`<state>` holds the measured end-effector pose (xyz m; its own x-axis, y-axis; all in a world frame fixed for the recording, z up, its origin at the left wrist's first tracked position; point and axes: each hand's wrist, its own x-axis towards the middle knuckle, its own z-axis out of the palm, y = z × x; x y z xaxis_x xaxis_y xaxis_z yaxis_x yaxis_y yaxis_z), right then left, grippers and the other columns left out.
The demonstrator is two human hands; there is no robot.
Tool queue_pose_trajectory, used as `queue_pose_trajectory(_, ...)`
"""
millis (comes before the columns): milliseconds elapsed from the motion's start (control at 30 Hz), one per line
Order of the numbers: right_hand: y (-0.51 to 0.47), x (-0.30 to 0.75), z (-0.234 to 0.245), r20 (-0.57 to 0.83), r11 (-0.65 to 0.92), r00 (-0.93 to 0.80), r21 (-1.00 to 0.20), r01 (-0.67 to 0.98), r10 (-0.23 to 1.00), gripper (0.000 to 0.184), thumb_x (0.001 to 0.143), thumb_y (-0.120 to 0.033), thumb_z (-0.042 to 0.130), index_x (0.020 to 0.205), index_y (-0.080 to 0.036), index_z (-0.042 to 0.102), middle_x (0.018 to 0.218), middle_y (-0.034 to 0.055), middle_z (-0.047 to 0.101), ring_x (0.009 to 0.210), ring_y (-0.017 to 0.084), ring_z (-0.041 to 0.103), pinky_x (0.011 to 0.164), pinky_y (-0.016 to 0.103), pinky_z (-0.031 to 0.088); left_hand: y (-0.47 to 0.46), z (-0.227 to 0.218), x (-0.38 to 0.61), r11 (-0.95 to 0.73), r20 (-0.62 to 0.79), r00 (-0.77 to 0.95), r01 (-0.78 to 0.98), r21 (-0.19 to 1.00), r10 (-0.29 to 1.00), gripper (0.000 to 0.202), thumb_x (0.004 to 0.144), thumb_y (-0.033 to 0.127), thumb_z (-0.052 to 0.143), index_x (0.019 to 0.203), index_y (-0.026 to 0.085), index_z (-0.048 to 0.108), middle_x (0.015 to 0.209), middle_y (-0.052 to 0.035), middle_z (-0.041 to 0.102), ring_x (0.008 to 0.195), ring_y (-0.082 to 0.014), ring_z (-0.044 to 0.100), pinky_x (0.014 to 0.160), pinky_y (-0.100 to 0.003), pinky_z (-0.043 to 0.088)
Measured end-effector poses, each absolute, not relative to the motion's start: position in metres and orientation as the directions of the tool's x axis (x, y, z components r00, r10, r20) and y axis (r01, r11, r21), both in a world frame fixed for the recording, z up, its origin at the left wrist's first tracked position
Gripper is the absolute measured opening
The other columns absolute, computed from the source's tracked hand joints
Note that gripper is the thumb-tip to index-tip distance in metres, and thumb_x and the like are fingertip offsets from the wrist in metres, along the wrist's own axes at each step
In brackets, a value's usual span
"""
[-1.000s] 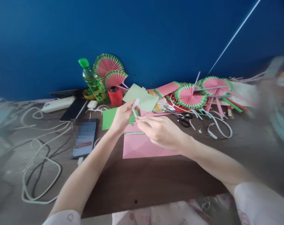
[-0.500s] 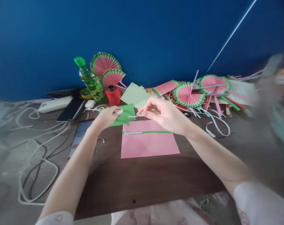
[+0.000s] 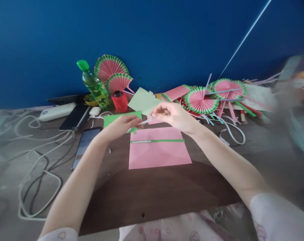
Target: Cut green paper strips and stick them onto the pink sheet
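A narrow white strip that looks like tape [image 3: 144, 122] runs between my two hands above the papers. My left hand [image 3: 126, 124] is closed at the strip's left part, over the edge of a green sheet [image 3: 111, 119]. My right hand [image 3: 170, 114] pinches the other end between thumb and fingertips. Below them a pink sheet [image 3: 159, 155] lies flat on the table. Across it runs a thin green strip [image 3: 168, 140], with a white piece [image 3: 141, 141] along its left part.
Behind my hands are a pale green sheet [image 3: 143, 100], a red spool [image 3: 120, 101] and a green bottle [image 3: 95, 85]. Pleated pink-green fans [image 3: 202, 100] and loose strips lie back right. Phones [image 3: 85, 144], a white power bank [image 3: 58, 112] and cables [image 3: 60, 187] are at left.
My left hand has moved right and turned palm down, nearer my right hand. The white strip now stretches between both. A small pink piece shows beneath my right hand.
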<state>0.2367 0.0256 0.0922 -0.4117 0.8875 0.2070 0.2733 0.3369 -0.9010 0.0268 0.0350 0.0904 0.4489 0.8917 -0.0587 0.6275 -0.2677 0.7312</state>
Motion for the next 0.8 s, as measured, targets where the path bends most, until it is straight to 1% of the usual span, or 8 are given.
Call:
queue_pose_trajectory(133,0.031,0.242,0.091,0.228,0.343,-0.344,-0.882,0.323,0.911,0.021,0.075,-0.035,0.06,0.078,-0.014,0.058,0.085,0.0059,0.064,0.075,0.014,0.057,0.067,0.03,0.045,0.033,0.091,0.029,-0.264,-0.053,0.472,0.578,0.772,0.88,0.026,0.078,0.039,0.048,0.071,0.016,0.059,0.073,-0.0017,0.063,0.071,-0.0143,0.055,0.069,-0.024,0.041)
queue_pose_trajectory(300,0.037,0.249,0.089,0.151,0.256,-0.257,-0.857,0.447,0.955,0.022,0.072,-0.036,0.062,0.073,-0.014,0.058,0.072,0.0058,0.064,0.064,0.013,0.057,0.061,0.028,0.043,0.033,0.087,0.033,-0.321,0.045,0.408,0.641,0.697,0.912,0.025,0.078,0.037,0.048,0.074,0.017,0.063,0.073,-0.0006,0.059,0.067,-0.0128,0.051,0.061,-0.022,0.038)
queue_pose_trajectory(467,0.038,0.256,0.077,0.186,0.264,-0.188,-0.648,0.715,0.965,0.016,0.073,-0.03,0.061,0.064,-0.016,0.057,0.071,0.003,0.064,0.066,0.014,0.056,0.06,0.028,0.04,0.034,0.08,0.043,-0.328,-0.054,0.464,0.7,0.635,0.884,0.027,0.075,0.04,0.051,0.081,0.018,0.066,0.067,0.0007,0.06,0.062,-0.0135,0.051,0.056,-0.024,0.036)
queue_pose_trajectory(533,0.038,0.26,0.072,0.143,0.244,-0.197,-0.57,0.785,0.97,0.018,0.073,-0.031,0.059,0.064,-0.016,0.057,0.071,0.0027,0.064,0.064,0.014,0.055,0.058,0.027,0.038,0.036,0.077,0.046,-0.318,-0.072,0.467,0.7,0.639,0.881,0.026,0.074,0.038,0.052,0.082,0.018,0.067,0.067,0.0006,0.062,0.061,-0.0137,0.052,0.056,-0.024,0.036)
queue_pose_trajectory(600,0.038,0.265,0.07,0.084,0.221,-0.207,-0.513,0.829,0.975,0.02,0.073,-0.034,0.058,0.064,-0.016,0.057,0.07,0.0027,0.063,0.061,0.014,0.054,0.055,0.027,0.036,0.041,0.073,0.048,-0.299,-0.09,0.471,0.685,0.664,0.878,0.028,0.072,0.036,0.054,0.091,0.019,0.066,0.069,0.0002,0.064,0.061,-0.0148,0.055,0.055,-0.024,0.038)
queue_pose_trajectory(700,0.039,0.272,0.069,-0.039,0.208,-0.264,-0.509,0.835,0.964,0.02,0.072,-0.034,0.059,0.065,-0.016,0.057,0.068,0.0033,0.063,0.06,0.014,0.055,0.053,0.025,0.035,0.052,0.069,0.05,-0.247,-0.164,0.487,0.671,0.699,0.858,0.044,0.067,0.033,0.058,0.109,0.02,0.058,0.073,-0.0017,0.068,0.064,-0.0174,0.059,0.055,-0.025,0.04)
queue_pose_trajectory(733,0.04,0.275,0.069,-0.084,0.209,-0.295,-0.529,0.822,0.952,0.019,0.071,-0.033,0.059,0.064,-0.016,0.058,0.068,0.0037,0.063,0.062,0.014,0.056,0.054,0.025,0.036,0.055,0.068,0.051,-0.236,-0.193,0.495,0.675,0.699,0.847,0.044,0.066,0.032,0.059,0.108,0.02,0.058,0.075,-0.0025,0.068,0.065,-0.0181,0.06,0.055,-0.025,0.04)
queue_pose_trajectory(800,0.041,0.279,0.069,-0.169,0.209,-0.364,-0.575,0.791,0.916,0.015,0.07,-0.029,0.059,0.063,-0.016,0.059,0.066,0.0041,0.064,0.064,0.015,0.058,0.056,0.025,0.039,0.06,0.065,0.054,-0.255,-0.228,0.528,0.688,0.679,0.818,0.03,0.066,0.03,0.057,0.093,0.019,0.063,0.076,-0.0036,0.069,0.067,-0.0182,0.061,0.056,-0.025,0.041)
